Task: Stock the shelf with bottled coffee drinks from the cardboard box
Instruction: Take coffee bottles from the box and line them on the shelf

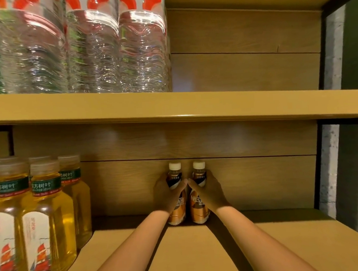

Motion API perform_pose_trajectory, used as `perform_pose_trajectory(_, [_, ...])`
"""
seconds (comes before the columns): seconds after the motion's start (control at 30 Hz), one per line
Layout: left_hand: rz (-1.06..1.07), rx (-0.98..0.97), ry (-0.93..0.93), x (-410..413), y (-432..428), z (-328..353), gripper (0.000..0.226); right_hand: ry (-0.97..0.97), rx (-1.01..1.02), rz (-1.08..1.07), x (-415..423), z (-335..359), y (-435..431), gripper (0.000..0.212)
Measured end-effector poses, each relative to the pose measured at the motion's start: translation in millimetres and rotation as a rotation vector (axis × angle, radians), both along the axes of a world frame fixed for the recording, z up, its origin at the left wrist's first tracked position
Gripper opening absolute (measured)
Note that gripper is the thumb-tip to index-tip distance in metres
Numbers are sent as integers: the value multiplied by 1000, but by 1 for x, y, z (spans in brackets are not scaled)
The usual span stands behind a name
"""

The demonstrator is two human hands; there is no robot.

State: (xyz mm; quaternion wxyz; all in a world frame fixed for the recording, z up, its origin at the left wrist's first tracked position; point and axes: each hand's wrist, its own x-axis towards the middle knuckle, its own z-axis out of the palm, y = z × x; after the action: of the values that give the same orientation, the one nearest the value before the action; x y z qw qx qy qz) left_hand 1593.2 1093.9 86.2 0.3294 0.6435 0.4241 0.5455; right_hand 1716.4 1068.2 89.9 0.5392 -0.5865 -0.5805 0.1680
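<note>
Two coffee bottles stand upright at the back of the lower shelf (283,243), close to the wooden back panel (249,183). The left hand (166,195) grips the left coffee bottle (176,197), and the right hand (208,190) grips the right coffee bottle (199,198). The two bottles are just beside each other and both have white caps. At the left side of the same shelf stand yellow tea bottles (47,221) with green labels. On the upper shelf (193,107) there are big clear water bottles (99,50), blurred.
</note>
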Motion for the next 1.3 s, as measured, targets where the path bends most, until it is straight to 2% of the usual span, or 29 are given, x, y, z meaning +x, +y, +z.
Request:
perform_pose_trajectory(0.07, [27, -14, 57, -4, -4, -6, 59, -5, -7, -46, 3, -6, -4, 64])
perform_pose_trajectory(0.17, [115, -62, 257, -16, -15, -10, 64, -100, -18, -110, 3, 1, -24, 50])
perform_pose_trajectory(0.23, [163, -75, 438, -24, -20, -11, 57, -180, -8, -174, 7, 7, -36, 39])
perform_pose_trajectory(0.27, [172, -91, 536, -29, -29, -10, 46, -246, -2, -198, 9, 9, -43, 34])
perform_pose_trajectory(0.3, [169, -126, 648, -35, -41, -7, 35, -318, -37, -206, 8, 11, -51, 28])
perform_pose_trajectory(0.33, [189, -120, 739, -43, -57, -7, 35, -387, -135, -193, 2, 10, -65, 24])
perform_pose_trajectory(0.4, [262, 12, 866, -53, -79, -1, 42, -543, -296, -189, -10, 8, -87, 34])
perform_pose_trajectory(0.43, [284, 59, 944, -60, -90, 0, 43, -633, -306, -198, -17, 7, -98, 37])
perform_pose_trajectory(0.53, [289, 107, 1096, -82, -115, -5, 69, -843, -280, -213, -38, 6, -128, 56])
perform_pose_trajectory(0.67, [260, 104, 1106, -109, -155, -12, 76, -853, -321, -169, -56, -2, -171, 70])
perform_pose_trajectory(0.97, [170, 168, 1030, -173, -262, -30, 78, -834, -214, -129, -106, -25, -275, 71])
perform_pose_trajectory(1.17, [150, 217, 888, -204, -334, -85, 73, -867, -87, -61, -146, -81, -347, 66])
perform_pose_trajectory(1.3, [96, 93, 852, -206, -358, -143, 72, -838, -166, -26, -158, -138, -373, 63])
